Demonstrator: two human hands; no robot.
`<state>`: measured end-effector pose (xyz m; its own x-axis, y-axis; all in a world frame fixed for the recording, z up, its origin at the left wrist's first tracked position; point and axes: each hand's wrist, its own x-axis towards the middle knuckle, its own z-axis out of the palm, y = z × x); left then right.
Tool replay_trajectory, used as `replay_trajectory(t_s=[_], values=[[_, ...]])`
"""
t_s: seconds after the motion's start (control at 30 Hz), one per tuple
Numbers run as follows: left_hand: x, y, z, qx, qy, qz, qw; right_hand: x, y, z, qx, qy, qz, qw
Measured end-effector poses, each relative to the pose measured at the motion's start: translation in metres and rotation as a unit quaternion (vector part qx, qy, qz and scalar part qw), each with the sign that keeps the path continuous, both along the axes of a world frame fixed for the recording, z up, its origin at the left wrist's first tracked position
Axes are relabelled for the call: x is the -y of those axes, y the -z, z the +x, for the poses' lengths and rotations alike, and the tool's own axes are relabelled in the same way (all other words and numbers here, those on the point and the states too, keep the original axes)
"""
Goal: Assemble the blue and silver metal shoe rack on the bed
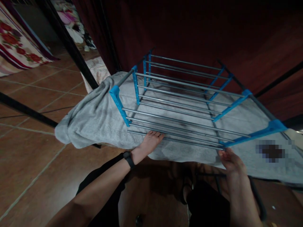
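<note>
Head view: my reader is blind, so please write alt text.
A person's left hand touches the nearest rod of a blue-bracketed metal rack, the right hand at the rod's end; the rack rests on a grey blanket before a dark red curtain.

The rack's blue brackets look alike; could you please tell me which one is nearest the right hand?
The front right bracket: its lower end is just beside the right hand; the others sit farther back or leftward.

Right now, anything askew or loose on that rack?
Yes, one thing: the nearest rod. Its left end looks free, lying apart from the blue bracket above it, over the grey blanket. The joint at its right end, by the right hand, is unclear.
</note>
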<state>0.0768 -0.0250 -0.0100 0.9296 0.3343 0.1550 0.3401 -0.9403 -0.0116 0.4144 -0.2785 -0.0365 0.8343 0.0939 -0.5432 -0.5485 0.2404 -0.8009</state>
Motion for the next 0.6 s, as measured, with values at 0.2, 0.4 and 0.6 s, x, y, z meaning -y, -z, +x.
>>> replay_trajectory(t_s=[0.2,0.4,0.6], values=[[-0.014,0.001,-0.003,0.013,-0.045,-0.044,0.998,-0.008,-0.008,-0.008,0.02,-0.034,0.004,0.999],[-0.027,-0.005,-0.012,-0.006,-0.078,-0.07,0.994,-0.011,-0.008,-0.01,0.033,-0.033,0.006,0.999],[-0.038,-0.007,-0.022,-0.015,-0.106,-0.096,0.99,-0.012,-0.007,-0.01,0.034,-0.016,0.017,0.999]])
